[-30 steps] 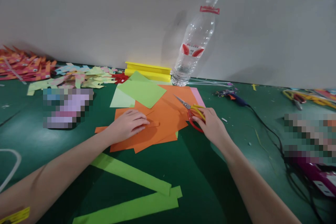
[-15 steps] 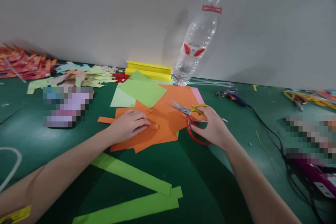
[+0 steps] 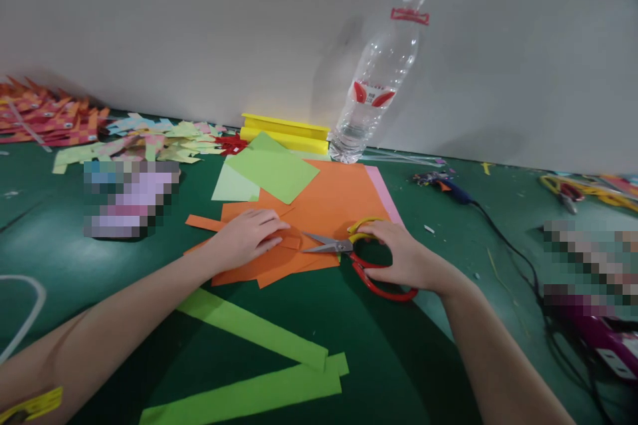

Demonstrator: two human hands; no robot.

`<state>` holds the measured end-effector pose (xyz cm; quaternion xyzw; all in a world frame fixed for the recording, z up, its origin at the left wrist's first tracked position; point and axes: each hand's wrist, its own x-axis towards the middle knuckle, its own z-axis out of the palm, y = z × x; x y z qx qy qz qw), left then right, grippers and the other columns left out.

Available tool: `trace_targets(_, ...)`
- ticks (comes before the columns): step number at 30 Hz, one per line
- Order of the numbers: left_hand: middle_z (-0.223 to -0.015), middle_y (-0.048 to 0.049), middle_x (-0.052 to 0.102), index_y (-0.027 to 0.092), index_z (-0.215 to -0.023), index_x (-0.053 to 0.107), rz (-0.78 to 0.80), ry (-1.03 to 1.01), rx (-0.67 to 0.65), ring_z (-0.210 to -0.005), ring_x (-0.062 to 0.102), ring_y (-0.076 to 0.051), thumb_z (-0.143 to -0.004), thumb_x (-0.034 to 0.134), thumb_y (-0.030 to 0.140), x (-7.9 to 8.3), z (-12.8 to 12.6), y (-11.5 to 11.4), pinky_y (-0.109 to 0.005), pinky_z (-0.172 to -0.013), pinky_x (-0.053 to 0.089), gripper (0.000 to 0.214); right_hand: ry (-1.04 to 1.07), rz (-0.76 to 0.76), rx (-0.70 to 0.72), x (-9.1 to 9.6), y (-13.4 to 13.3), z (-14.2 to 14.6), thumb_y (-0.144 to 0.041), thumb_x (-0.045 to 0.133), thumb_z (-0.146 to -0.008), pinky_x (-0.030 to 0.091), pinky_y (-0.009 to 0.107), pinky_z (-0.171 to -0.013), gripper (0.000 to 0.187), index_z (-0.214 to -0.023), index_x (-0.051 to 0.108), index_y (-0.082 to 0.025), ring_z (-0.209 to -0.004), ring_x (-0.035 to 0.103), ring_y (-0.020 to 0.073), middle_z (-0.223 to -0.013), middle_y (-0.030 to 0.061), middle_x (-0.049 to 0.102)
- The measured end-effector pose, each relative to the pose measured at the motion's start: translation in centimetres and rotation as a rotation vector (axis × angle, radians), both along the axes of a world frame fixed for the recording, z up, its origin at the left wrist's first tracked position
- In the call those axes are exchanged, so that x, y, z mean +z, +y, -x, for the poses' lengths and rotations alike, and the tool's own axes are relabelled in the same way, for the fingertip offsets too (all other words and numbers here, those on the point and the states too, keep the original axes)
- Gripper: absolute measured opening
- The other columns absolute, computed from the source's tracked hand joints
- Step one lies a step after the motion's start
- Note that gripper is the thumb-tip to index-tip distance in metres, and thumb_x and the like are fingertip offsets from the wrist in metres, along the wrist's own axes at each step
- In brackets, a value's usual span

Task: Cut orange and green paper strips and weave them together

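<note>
Scissors (image 3: pixel 343 247): handles in right hand (image 3: pixel 409 255), blades parted, tips pointing at left hand (image 3: pixel 249 238). Orange paper (image 3: pixel 333 189): beneath and beyond left hand; that hand's fingers curled, pinching or merely pressing, cannot tell. Handling, advised: left fingertips clear of blades, paper steadied, cut unhurried.

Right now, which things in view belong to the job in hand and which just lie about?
In the job:
red-and-yellow-handled metal scissors, in the right hand
narrow orange paper strip, at the left hand
orange paper sheets, beneath

Apparently lying about:
clear plastic bottle
slim blue-handled tool
long green paper strips, perhaps
</note>
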<state>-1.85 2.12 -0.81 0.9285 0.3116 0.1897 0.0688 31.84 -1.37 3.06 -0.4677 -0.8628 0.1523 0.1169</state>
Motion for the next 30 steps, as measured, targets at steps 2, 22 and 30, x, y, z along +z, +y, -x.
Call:
trace_targets(2, -0.102, -0.0083, 0.060, 0.017, -0.111, 0.056, 0.019, 0.005, -0.007, -0.093, 0.057, -0.021, -0.097, 0.039, 0.033, 0.0, 0.0, -0.1, -0.032, -0.079, 0.044, 0.027, 0.006, 0.006, -0.004, 0.1, 0.0, -0.1, -0.032, 0.067, -0.068, 0.048, 0.045, -0.092, 0.046, -0.113, 0.058, -0.027, -0.112, 0.057, 0.0280, -0.121, 0.0068, 0.061)
trace_targets(22, -0.107, -0.0065, 0.060, 0.021, -0.113, 0.056, 0.170, -0.093, -0.021, -0.097, 0.058, -0.019, -0.095, 0.044, 0.026, 0.5, -0.4, -0.3, -0.030, -0.082, 0.046, 0.023, 0.049, 0.078, -0.031, 0.0, -0.7, 1.8, -0.031, 0.068, -0.067, 0.048, 0.046, -0.089, 0.052, -0.117, 0.053, -0.027, -0.110, 0.057, 0.0274, -0.121, 0.0078, 0.059)
trace_targets(30, -0.126, -0.0067, 0.055, 0.026, -0.126, 0.052, 0.077, 0.015, -0.168, -0.119, 0.046, -0.023, -0.094, 0.047, 0.024, 0.4, -0.5, -0.4, -0.039, -0.100, 0.038, 0.032, 0.040, 0.045, -0.014, 0.6, -0.7, 2.2, -0.030, 0.067, -0.068, 0.046, 0.046, -0.091, 0.045, -0.112, 0.057, -0.027, -0.110, 0.057, 0.0271, -0.118, 0.0067, 0.061)
